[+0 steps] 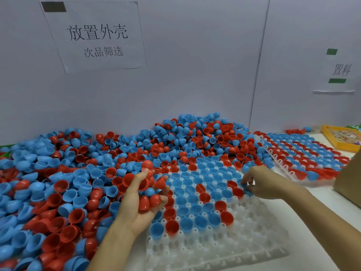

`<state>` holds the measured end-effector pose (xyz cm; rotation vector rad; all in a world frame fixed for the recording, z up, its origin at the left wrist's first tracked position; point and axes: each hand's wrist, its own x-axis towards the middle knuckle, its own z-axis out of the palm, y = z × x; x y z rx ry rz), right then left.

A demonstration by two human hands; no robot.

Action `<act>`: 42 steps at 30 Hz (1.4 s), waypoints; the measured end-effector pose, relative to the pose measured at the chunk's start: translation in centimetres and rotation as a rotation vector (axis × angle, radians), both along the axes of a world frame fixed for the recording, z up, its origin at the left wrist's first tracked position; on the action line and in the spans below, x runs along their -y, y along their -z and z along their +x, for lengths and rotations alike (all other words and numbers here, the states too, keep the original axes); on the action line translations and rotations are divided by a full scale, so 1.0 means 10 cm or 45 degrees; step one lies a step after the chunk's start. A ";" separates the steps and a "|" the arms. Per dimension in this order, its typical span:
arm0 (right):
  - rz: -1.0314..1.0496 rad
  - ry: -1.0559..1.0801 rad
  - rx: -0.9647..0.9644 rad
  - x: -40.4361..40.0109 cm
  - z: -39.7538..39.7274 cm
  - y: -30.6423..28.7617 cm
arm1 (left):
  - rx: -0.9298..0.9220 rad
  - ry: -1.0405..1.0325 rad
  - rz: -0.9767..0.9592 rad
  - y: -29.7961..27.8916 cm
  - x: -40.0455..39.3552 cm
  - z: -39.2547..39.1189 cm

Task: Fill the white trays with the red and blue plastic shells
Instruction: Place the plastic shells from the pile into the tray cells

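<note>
White tray (244, 237) on the counter is about half full of red and blue shells, left hand (140, 200) cupping a bunch of red shells (148, 200), right hand (259, 182) pinching a blue shell (246, 186) at the tray, second tray (281, 163) behind looks full.

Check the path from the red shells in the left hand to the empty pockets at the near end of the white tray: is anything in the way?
Nothing visible blocks it. The left hand holds its red shells at the white tray's left edge, with bare empty pockets just beside and nearer. The right hand works at the far right.
</note>
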<state>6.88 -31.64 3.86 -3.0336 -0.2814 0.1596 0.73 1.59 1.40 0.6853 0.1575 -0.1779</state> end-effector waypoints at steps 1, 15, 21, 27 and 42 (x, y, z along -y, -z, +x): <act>0.000 -0.005 -0.005 -0.01 -0.02 -0.04 | -0.004 -0.001 -0.004 0.00 0.00 0.00; 0.742 -0.407 0.289 -1.46 -0.33 -0.44 | 0.084 0.109 0.091 -0.03 0.00 -0.06; 0.711 -0.372 0.148 -1.83 -0.30 -0.43 | 0.192 0.172 0.132 -0.02 0.01 -0.07; 0.654 -0.339 0.103 -1.80 -0.29 -0.37 | 0.230 0.170 0.214 -0.03 0.04 -0.08; 0.780 -0.204 0.191 -1.88 -0.30 -0.46 | 0.291 0.009 0.165 0.00 -0.02 -0.03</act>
